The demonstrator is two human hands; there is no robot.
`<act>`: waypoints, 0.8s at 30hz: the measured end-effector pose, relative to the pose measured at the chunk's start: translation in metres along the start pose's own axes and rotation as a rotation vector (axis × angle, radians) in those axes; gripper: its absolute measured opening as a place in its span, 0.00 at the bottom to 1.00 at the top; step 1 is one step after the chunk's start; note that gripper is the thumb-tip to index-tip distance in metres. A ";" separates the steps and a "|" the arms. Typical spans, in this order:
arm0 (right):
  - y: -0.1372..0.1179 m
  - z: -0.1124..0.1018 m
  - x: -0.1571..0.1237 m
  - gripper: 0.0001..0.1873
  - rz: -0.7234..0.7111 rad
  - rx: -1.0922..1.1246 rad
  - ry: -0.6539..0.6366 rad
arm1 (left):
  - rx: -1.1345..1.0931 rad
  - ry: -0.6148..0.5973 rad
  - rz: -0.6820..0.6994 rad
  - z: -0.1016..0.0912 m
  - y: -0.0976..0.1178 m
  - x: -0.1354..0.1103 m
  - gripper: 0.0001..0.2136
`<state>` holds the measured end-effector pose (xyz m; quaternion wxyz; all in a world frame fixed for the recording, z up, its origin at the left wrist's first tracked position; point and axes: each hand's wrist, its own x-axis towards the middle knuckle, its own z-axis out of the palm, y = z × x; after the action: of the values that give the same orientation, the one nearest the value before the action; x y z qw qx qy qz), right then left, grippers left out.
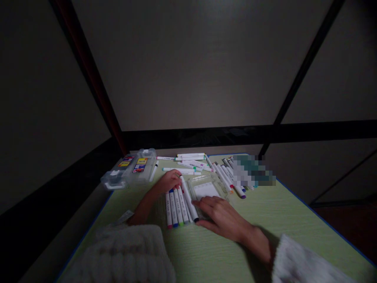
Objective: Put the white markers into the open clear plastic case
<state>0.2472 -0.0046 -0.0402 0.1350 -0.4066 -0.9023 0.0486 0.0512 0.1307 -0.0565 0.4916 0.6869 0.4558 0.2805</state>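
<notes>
A row of white marker pens (176,208) with coloured caps lies side by side on the pale green table (294,220), in or against a clear plastic tray (206,190). My left hand (167,181) rests at the far ends of these markers, fingers curled onto the top of one marker (188,198) that lies slanted. My right hand (220,216) lies flat beside the row's right side, fingers stretched out and touching the nearest marker and the tray. Both wrists come out of fluffy white sleeves.
A clear plastic case (129,169) with coloured labels sits at the table's far left. Loose markers (188,162) are scattered across the far edge, with another bunch (228,175) to the right beside a blurred patch. Dark walls surround the table.
</notes>
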 end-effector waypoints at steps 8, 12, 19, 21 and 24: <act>-0.002 -0.006 -0.001 0.19 -0.055 -0.023 0.050 | -0.099 0.065 0.050 -0.002 0.003 -0.001 0.11; -0.002 -0.008 0.000 0.19 -0.055 -0.055 0.043 | -0.162 0.133 0.056 -0.001 0.008 -0.001 0.11; 0.005 -0.004 -0.003 0.19 0.035 0.053 0.140 | -0.278 0.194 0.047 0.000 0.023 -0.006 0.11; 0.008 -0.003 -0.004 0.20 0.083 0.092 0.176 | -0.307 0.207 0.058 0.000 0.026 -0.008 0.11; 0.012 -0.001 -0.005 0.21 0.144 0.122 0.245 | -0.326 0.215 0.061 0.000 0.027 -0.009 0.11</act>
<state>0.2596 -0.0001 -0.0422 0.2649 -0.4644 -0.8428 0.0629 0.0565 0.1197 -0.0306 0.5361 0.5779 0.4332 0.4370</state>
